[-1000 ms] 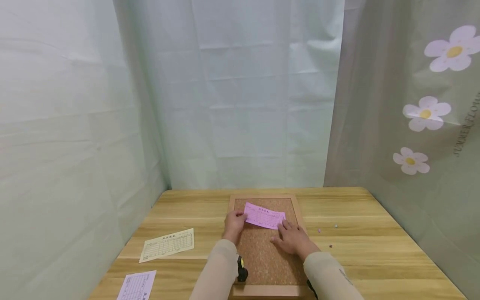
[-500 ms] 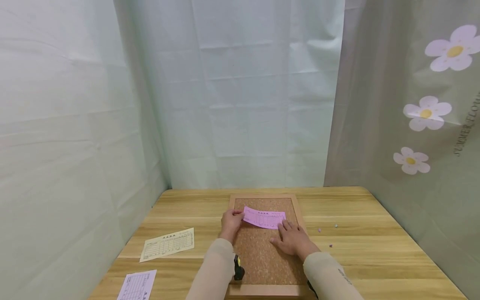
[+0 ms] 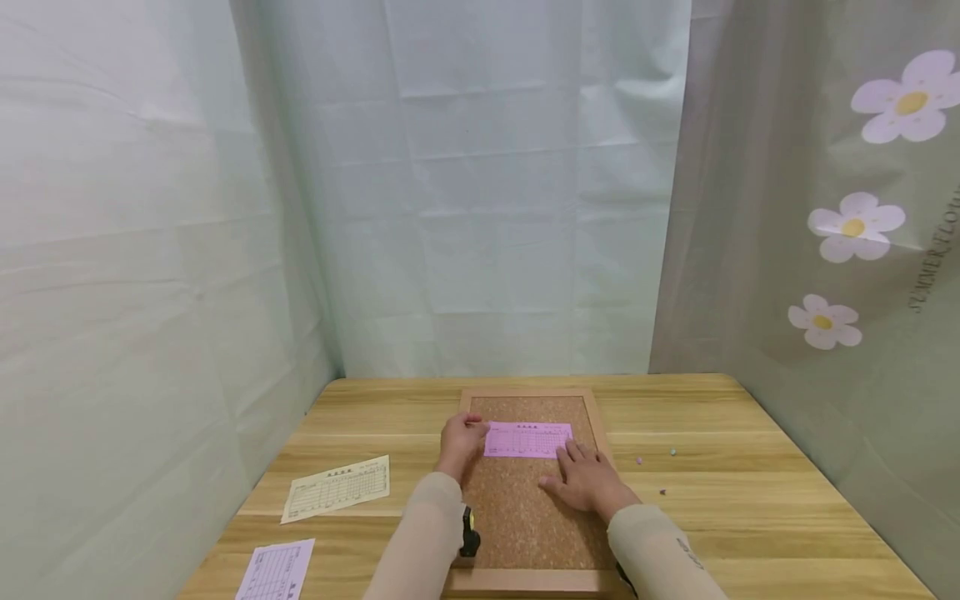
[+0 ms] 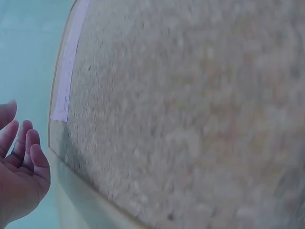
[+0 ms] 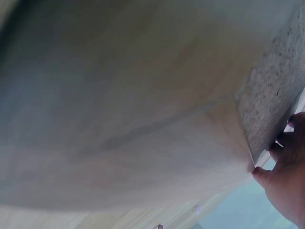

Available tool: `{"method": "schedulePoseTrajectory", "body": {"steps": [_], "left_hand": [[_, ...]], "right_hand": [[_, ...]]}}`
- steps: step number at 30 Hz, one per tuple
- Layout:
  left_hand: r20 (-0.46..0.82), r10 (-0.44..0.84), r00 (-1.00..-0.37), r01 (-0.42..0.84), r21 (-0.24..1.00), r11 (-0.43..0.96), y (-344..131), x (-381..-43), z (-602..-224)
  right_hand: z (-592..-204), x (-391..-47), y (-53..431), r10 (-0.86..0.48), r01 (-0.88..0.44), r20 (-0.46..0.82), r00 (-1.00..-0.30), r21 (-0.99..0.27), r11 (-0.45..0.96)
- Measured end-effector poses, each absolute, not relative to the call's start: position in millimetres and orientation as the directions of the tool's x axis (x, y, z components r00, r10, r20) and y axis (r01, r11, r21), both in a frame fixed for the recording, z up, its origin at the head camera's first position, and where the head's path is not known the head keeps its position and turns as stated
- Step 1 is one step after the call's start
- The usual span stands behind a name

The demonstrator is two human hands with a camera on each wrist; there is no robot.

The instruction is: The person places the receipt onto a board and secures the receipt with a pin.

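Fingers [image 4: 32,143] on the left hand [image 3: 459,443] are loose and free, just off the left end of the pink slip [image 3: 527,440], which lies across the corkboard [image 3: 525,521]. Right hand [image 3: 587,478] has its fingers spread, resting at the slip's lower right corner. Yellow slip [image 3: 337,489] sits left on the bench [image 3: 750,517].

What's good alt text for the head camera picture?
A person's right hand touches the right end of a pink printed slip lying on a framed cork board, with the left hand near its left end. The board lies on a wooden table, with a yellow slip and a pale purple slip to the left.
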State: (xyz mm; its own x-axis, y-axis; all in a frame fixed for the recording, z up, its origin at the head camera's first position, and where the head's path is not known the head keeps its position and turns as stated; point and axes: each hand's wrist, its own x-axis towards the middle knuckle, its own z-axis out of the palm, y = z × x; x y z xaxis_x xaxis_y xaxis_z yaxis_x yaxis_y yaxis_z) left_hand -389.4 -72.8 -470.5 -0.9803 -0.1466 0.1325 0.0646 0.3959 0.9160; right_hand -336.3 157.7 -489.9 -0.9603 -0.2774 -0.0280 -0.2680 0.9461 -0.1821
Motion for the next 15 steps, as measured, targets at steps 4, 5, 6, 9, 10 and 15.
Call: {"method": "schedulePoseTrajectory", "body": {"steps": [4,5,6,9,10,15], "left_hand": [[0.185,-0.086,-0.979,0.121,0.868,0.481,-74.5,-391.2,-469.2],[0.199,-0.069,-0.978,0.137,0.851,0.506,-74.9,-391.2,-468.9],[0.211,-0.05,-0.976,0.154,0.834,0.529,-75.5,-391.1,-468.6],[0.223,0.005,-0.975,0.182,0.782,0.596,-76.9,-391.0,-467.7],[0.216,0.019,-0.976,0.182,0.77,0.612,-77.3,-391.0,-467.5],[0.167,0.113,-0.979,0.197,0.676,0.71,-79.4,-390.7,-466.5]], "right_hand": [[-491.2,-336.5,158.3,-0.279,-0.27,-0.028,-0.96,-0.179,0.946],[-491.3,-336.6,158.5,-0.281,-0.272,-0.025,-0.959,-0.178,0.946],[-491.3,-336.6,158.6,-0.282,-0.273,-0.027,-0.959,-0.174,0.946],[-490.9,-336.1,158.6,-0.285,-0.277,-0.026,-0.958,-0.176,0.945],[-490.4,-335.5,158.5,-0.287,-0.278,-0.026,-0.958,-0.176,0.944],[-488.9,-333.5,158.1,-0.291,-0.283,-0.022,-0.956,-0.177,0.943]]}}
